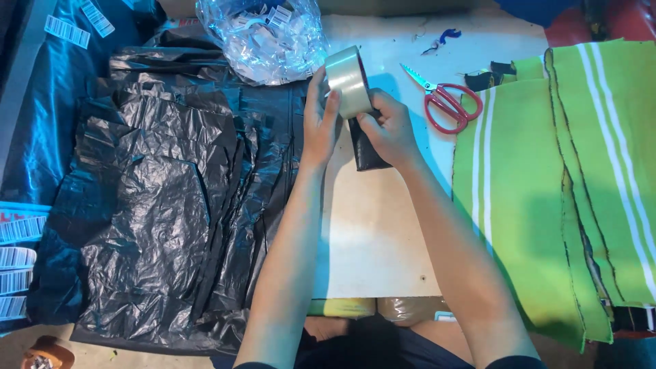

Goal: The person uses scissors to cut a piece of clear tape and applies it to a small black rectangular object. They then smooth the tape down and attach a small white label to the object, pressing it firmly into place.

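- Black plastic bags [171, 198] are spread over the table's left.
- A roll of clear tape [347, 80] is gripped by the left hand [320, 119], fingers curled around it.
- A small black packet [365, 147] beneath the roll is pinched by the right hand [389, 126].
- Red scissors [444, 102] and green striped cloth [547, 191] are seen rightward.

Both hands [355, 126] grip tape roll [348, 80] over black packet [365, 152].

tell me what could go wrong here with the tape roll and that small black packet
1. Both hands, left hand and right hand, grip the tape roll, so the black packet under it could slip or unfold.
2. Loose tape might catch the black plastic bags close by.
3. The red scissors lie open near the right wrist.
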